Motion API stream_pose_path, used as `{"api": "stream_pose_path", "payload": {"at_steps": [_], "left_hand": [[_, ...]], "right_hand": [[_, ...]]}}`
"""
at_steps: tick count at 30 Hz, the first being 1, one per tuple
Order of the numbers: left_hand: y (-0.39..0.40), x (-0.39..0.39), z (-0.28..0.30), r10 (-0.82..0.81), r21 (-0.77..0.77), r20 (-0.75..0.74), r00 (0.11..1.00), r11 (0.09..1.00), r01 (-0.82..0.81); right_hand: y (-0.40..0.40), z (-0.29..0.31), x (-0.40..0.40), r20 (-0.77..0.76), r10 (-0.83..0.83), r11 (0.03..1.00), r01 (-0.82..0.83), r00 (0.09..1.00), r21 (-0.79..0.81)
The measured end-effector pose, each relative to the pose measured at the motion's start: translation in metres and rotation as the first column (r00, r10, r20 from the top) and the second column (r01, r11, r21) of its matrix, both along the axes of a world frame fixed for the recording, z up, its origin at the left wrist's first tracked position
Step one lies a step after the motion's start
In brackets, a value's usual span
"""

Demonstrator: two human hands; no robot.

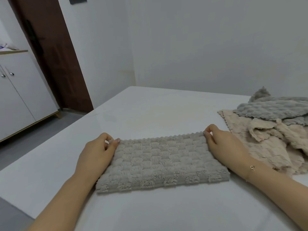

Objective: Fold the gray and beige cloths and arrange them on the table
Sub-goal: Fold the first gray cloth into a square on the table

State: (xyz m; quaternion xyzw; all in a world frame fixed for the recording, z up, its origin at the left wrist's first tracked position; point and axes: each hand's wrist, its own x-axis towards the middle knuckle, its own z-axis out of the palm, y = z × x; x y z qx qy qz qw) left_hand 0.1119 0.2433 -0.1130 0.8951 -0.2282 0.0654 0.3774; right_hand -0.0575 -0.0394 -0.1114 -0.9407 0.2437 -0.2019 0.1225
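A fluffy gray cloth [163, 162] lies folded in half on the white table [150, 107], its scalloped edges at the far side. My left hand [96, 152] pinches the far left corner of this gray cloth. My right hand [223, 144] pinches the far right corner. At the right of the table lies a loose heap: crumpled beige cloths [266, 140] below and a blue-gray cloth [273, 107] on top.
The table's left edge runs diagonally, with gray floor [33, 130] beyond it. A white cabinet [18, 97] and a dark brown door [55, 55] stand at the left. White walls close the back.
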Motion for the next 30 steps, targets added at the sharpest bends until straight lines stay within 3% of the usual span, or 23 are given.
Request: {"api": "stream_pose_path", "payload": {"at_steps": [7, 13, 16, 19, 21, 24, 27, 30], "left_hand": [[-0.002, 0.001, 0.002, -0.01, 0.133, 0.054, 0.998, 0.991, 0.002], [-0.002, -0.004, 0.0, 0.059, -0.017, 0.057, 0.997, 0.998, -0.059], [0.003, -0.007, 0.006, 0.123, -0.04, 0.035, 0.992, 0.992, -0.122], [0.0, -0.027, 0.02, 0.101, 0.024, 0.242, 0.965, 0.994, -0.11], [-0.015, -0.054, 0.031, -0.071, 0.117, 0.315, 0.946, 0.992, 0.036], [-0.047, -0.087, 0.026, -0.323, 0.357, 0.201, 0.925, 0.903, 0.238], [-0.061, -0.093, 0.002, -0.311, 0.571, 0.1, 0.945, 0.796, 0.202], [-0.055, -0.086, -0.01, -0.28, 0.601, 0.111, 0.954, 0.783, 0.16]], "right_hand": [[-0.004, 0.001, 0.011, -0.127, -0.023, 0.993, 0.008, 0.992, -0.118], [-0.001, 0.007, 0.009, -0.109, -0.07, 0.996, 0.064, 0.992, -0.055], [0.005, 0.016, -0.002, -0.058, -0.094, 0.98, 0.082, 0.994, -0.179], [0.024, 0.031, -0.016, 0.124, 0.072, 0.932, -0.022, 0.99, -0.363], [0.047, 0.04, -0.017, 0.148, 0.216, 0.936, -0.161, 0.965, -0.314], [0.074, 0.026, -0.008, -0.082, 0.348, 0.931, -0.355, 0.934, -0.09], [0.077, 0.001, 0.002, -0.282, 0.382, 0.915, -0.404, 0.88, -0.022], [0.067, -0.007, 0.004, -0.317, 0.334, 0.936, -0.352, 0.888, -0.002]]}}
